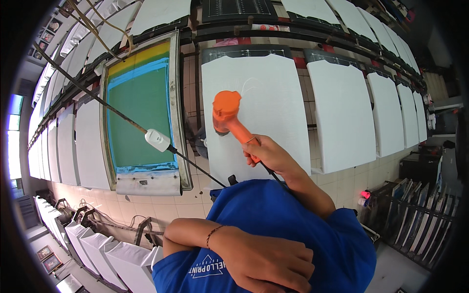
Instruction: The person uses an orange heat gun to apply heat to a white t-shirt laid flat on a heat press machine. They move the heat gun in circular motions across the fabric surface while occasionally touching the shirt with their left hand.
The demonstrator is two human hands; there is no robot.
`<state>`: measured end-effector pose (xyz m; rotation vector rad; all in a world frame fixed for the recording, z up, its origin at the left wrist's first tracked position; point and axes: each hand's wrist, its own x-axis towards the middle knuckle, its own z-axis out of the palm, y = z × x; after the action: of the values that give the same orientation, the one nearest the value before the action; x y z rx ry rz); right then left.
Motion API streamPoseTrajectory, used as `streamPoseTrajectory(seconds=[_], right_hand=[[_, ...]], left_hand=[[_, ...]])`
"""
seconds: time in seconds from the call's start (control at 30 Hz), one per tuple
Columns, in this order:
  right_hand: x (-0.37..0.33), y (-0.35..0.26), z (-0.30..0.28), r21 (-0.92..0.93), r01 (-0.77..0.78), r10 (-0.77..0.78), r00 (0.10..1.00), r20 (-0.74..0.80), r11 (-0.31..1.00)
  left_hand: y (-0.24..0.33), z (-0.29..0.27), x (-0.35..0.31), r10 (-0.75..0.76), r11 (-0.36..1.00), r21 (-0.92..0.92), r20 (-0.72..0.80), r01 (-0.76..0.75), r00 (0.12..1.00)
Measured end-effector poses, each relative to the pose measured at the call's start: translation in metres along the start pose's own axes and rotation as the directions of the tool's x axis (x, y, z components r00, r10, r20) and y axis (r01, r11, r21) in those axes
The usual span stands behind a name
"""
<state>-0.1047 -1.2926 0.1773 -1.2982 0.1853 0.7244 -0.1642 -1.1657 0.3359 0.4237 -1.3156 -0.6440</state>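
Note:
My right hand (264, 150) is closed round the handle of an orange heat gun (227, 105). Its dark nozzle points down over a white cloth (256, 85) stretched on a flat printing board, and faint curved lines show on the cloth. A black cord runs from the handle back towards my body. My left hand (271, 261) lies across the front of my blue shirt, back upward, with its fingers loosely bent and their tips hidden. Left of the cloth rests a framed printing screen (137, 117) with green mesh, blue tape and a yellow strip.
A cable with a white plug connector (157, 140) hangs slantwise over the screen. More cloth-covered boards (339, 115) stand in rows to the right, left and far side. A dark rack of upright frames (422, 217) is at the right, and lower-left more white-covered boards (124, 261) stand on metal supports.

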Motion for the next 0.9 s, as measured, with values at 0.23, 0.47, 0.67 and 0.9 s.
streamPoseTrajectory(seconds=[0.23,0.47,0.67,0.9], right_hand=[[-0.024,0.007,-0.029,0.046,0.003,0.001,0.996,-0.089,0.999],[-0.091,0.018,-0.099,0.022,0.072,-0.051,0.857,-0.513,0.997],[-0.1,0.015,-0.099,0.068,0.097,-0.042,0.824,-0.565,0.993],[-0.049,0.016,-0.035,0.07,0.053,-0.041,0.986,-0.163,0.996]], left_hand=[[-0.002,-0.002,-0.015,-0.045,0.992,0.119,0.082,0.035,0.996],[0.015,-0.018,-0.129,-0.228,0.495,0.393,-0.802,0.775,0.552],[0.006,-0.015,-0.232,-0.243,-0.245,-0.117,-0.954,0.962,-0.177],[-0.045,-0.015,-0.285,-0.166,0.514,-0.217,-0.974,0.83,-0.152]])
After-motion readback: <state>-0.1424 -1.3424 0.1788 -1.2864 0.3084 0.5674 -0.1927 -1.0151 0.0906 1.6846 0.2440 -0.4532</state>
